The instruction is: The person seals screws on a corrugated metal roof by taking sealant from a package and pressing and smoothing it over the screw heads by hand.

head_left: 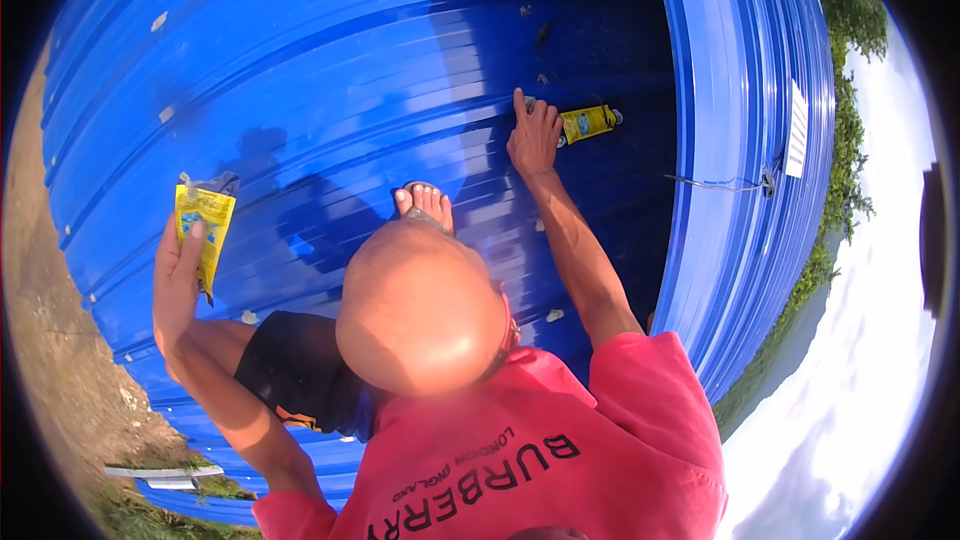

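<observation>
My left hand [183, 265] is closed around a yellow packet [206, 225] with blue print, its thumb across the front. The packet's silvery top edge looks torn and crumpled. Far to the right, my right hand [534, 135] reaches down to the blue ribbed metal sheet [350, 50], index finger stretched and the other fingers curled. A small greyish bit shows by those fingers; I cannot tell what it is. Right beside this hand lies a second yellow item [588, 124] with a blue picture, packet-like, on the shaded part of the sheet.
Pale patches [166, 114] dot the blue sheet. A raised lighter blue edge [725, 140] runs along the right, with a thin wire [715, 182] across it. A bare foot in a sandal [425, 202] stands on the sheet. Brown ground [45, 310] lies beyond the left edge.
</observation>
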A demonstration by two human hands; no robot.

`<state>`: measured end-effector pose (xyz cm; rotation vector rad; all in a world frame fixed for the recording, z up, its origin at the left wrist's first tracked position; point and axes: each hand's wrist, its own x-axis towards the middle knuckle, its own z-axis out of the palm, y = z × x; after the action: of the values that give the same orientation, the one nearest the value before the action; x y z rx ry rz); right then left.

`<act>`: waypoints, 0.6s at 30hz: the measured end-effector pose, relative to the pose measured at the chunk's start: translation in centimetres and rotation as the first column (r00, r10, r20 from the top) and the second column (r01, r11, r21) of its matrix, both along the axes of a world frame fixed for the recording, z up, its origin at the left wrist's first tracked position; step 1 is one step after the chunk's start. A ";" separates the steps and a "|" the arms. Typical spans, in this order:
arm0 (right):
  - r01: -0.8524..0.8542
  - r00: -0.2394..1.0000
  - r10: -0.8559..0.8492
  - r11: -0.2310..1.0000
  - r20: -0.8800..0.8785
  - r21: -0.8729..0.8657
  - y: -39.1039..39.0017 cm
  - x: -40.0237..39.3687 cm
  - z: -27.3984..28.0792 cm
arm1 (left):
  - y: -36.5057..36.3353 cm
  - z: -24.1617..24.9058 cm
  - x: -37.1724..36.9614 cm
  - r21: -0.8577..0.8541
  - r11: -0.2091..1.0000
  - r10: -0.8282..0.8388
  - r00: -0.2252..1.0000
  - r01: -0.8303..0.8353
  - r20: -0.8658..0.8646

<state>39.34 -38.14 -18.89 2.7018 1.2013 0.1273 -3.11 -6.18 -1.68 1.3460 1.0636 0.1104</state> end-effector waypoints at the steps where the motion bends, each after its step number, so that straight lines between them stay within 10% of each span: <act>1: -0.008 1.000 0.009 1.000 0.014 -0.006 0.1 0.2 -0.1 | 0.0 0.1 0.0 -0.002 1.000 0.000 1.000 0.000 -0.003; 18: 0.040 0.996 -0.021 0.974 0.087 -0.223 -4.7 -1.7 -0.8 | -0.2 0.4 -0.1 0.024 0.999 -0.025 0.999 0.026 -0.021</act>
<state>37.65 -42.82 -19.73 2.4920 1.0791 0.0941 -3.24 -6.42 -1.26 1.3847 1.0649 0.0915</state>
